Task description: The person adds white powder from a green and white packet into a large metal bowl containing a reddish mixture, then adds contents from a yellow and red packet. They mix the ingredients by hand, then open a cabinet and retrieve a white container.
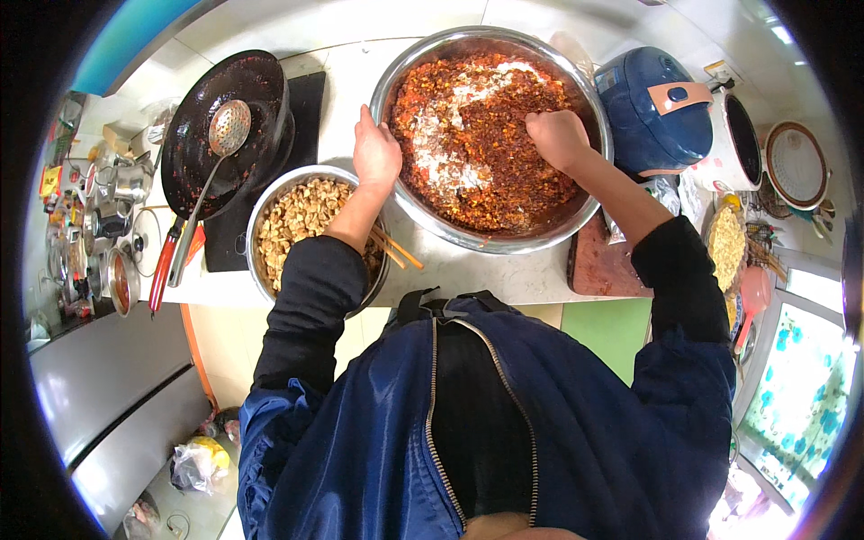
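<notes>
A large steel basin (607, 145) holds a dark red chopped chili mixture (499, 148) with streaks of white powder over its left and upper parts. My left hand (378, 152) rests against the basin's left rim, its fingers extended. Over the right side of the mixture is my right hand (557, 138), its fingers curled; whether something is inside them cannot be told. Below my left forearm stands a smaller steel bowl (260, 202) of pale brown chopped pieces (297, 219), partly hidden by the sleeve. A pair of wooden chopsticks (398, 250) sticks out over its right rim.
At the left, a black wok (182, 148) holding a slotted steel ladle (229, 128) sits on a dark cooktop (307, 115). A blue rice cooker (655, 135) stands close to the basin's right side, above a reddish cutting board (601, 260). The counter's front edge runs before my body.
</notes>
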### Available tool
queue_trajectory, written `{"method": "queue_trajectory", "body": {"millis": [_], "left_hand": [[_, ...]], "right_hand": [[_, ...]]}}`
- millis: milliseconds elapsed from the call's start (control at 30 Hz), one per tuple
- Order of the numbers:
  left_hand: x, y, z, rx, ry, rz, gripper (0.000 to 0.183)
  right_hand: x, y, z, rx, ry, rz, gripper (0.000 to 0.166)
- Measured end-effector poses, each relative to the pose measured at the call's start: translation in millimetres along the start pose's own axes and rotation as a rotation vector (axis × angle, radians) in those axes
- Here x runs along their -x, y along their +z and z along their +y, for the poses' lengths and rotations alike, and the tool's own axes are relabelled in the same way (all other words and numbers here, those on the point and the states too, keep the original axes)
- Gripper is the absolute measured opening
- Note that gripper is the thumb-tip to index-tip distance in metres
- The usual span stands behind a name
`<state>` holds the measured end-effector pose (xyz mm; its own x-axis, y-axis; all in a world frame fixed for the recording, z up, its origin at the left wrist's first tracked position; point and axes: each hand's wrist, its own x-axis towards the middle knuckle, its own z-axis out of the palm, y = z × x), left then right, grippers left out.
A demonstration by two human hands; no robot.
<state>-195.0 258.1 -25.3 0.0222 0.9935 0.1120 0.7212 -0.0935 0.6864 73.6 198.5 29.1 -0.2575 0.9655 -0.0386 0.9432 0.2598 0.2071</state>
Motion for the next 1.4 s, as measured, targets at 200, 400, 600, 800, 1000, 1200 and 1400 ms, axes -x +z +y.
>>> {"method": "queue_trajectory", "body": {"millis": [200, 400, 600, 800, 1000, 1200, 1400], "left_hand": [[1.4, 1.5, -3.6, -0.022, 0.018, 0.026, 0.048], [0.9, 2.7, -3.3, -0.046, 0.033, 0.042, 0.047], [-1.5, 1.7, -5.7, -0.053, 0.029, 0.028, 0.046], [-0.9, 1.1, -2.5, -0.072, 0.034, 0.014, 0.047], [-0.2, 2.1, -6.3, -0.046, 0.020, 0.036, 0.047], [-0.7, 1.8, -2.2, -0.046, -0.005, 0.024, 0.048], [0.9, 1.2, -2.3, -0.058, -0.014, 0.028, 0.048]], "right_hand": [[-20.2, 7.4, -5.5, -0.025, -0.227, -0.008, 0.005], [-10.8, 16.8, -1.8, -0.021, -0.399, 0.115, 0.002], [26.8, -3.8, -2.4, 0.066, -0.532, 0.131, 0.009], [81.6, -25.5, 13.5, 0.020, -0.502, 0.033, 0.023], [62.0, -51.2, 43.4, 0.284, -0.244, 0.236, 0.019], [-19.4, -2.0, 25.2, 0.074, -0.209, 0.516, 0.003], [-54.8, 2.6, -30.2, 0.154, -0.426, 0.179, 0.008]]}}
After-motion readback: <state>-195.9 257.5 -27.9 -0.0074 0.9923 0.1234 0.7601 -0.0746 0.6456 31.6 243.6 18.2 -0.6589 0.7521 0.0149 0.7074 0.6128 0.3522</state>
